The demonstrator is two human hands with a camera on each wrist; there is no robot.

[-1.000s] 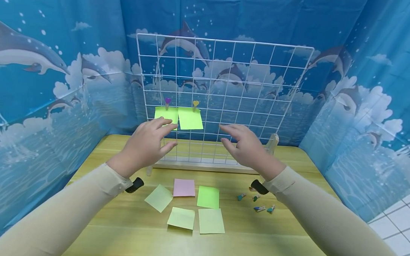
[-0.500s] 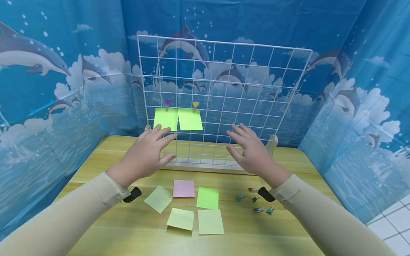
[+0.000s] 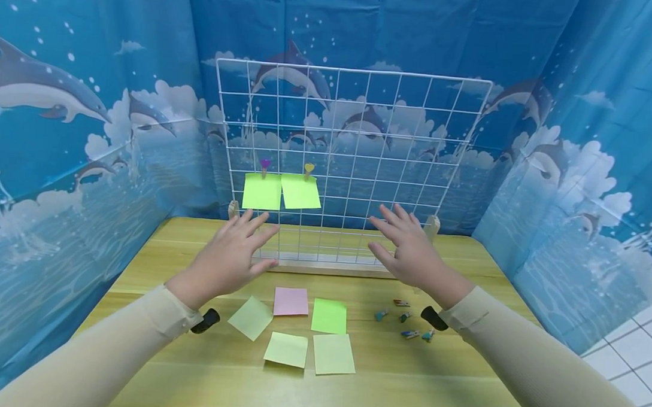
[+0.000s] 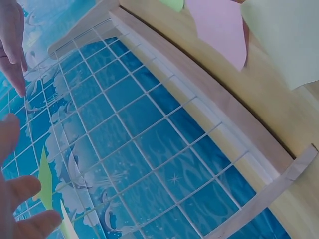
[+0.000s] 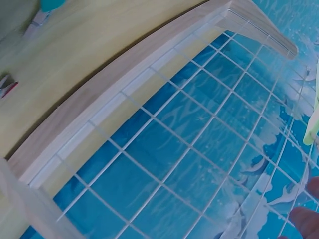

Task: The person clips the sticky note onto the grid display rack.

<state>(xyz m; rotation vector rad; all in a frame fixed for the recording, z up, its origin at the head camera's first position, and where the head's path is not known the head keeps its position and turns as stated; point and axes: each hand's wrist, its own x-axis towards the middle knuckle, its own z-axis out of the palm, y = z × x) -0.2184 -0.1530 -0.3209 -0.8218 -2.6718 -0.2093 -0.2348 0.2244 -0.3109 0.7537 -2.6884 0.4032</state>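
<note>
My left hand point(image 3: 229, 254) hovers with spread fingers in front of the lower left of a white wire grid rack point(image 3: 352, 69). Opposite it, before the grid's lower right, my right hand point(image 3: 413, 251) is also spread, and neither hand holds anything. Two bright green sticky notes hang side by side on the grid. The left note point(image 3: 262, 193) is under a purple heart clothespin point(image 3: 265, 163), the right note point(image 3: 302, 192) under a yellow heart clothespin point(image 3: 309, 167). In the left wrist view, left fingers point(image 4: 37, 224) show near the hanging notes' edges.
On the wooden table point(image 3: 190, 372) lie a pink sticky note point(image 3: 291, 301), a bright green one point(image 3: 329, 316) and several pale ones point(image 3: 334, 354). Several small clothespins point(image 3: 409, 334) are scattered to the right. The grid stands in a wooden base point(image 3: 324, 267) before a dolphin-print curtain point(image 3: 418, 27).
Both hands have lowered and drawn back from the grid, the right one also moving rightward, with fingers spreading. The left hanging note is now uncovered in the head view.
</note>
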